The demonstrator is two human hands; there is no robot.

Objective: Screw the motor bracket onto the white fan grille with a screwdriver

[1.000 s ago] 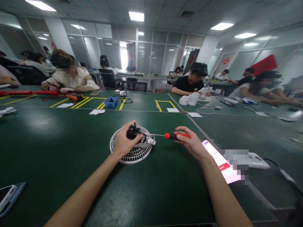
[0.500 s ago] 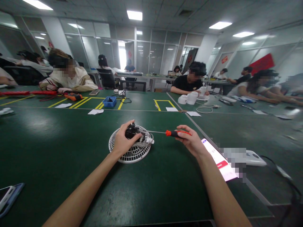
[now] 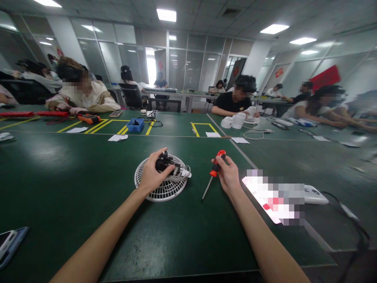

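Note:
A round white fan grille (image 3: 167, 193) lies on the green table, with a black fan motor (image 3: 163, 164) on top of it. Light-coloured wires (image 3: 176, 177) and a white connector bunch at the motor's right side. My left hand (image 3: 153, 171) is closed around the motor, thumb on its near side and fingers on the far side. To the right of the grille, my right hand (image 3: 227, 173) grips a screwdriver (image 3: 216, 168) by its red and black handle. The screwdriver's metal shaft slants down to the left, its tip apart from the grille and motor.
A lit phone (image 3: 262, 200) lies right of my right hand, beside a white device (image 3: 315, 194) with a black cable. Another phone (image 3: 11, 245) is at the left edge. Farther off are a blue bin (image 3: 135, 125), paper slips and white parts (image 3: 235, 120). Several people sit across the table.
My right hand has swung the screwdriver from level, pointing left at the motor, to tip-down and away from it. The left hand stays on the motor.

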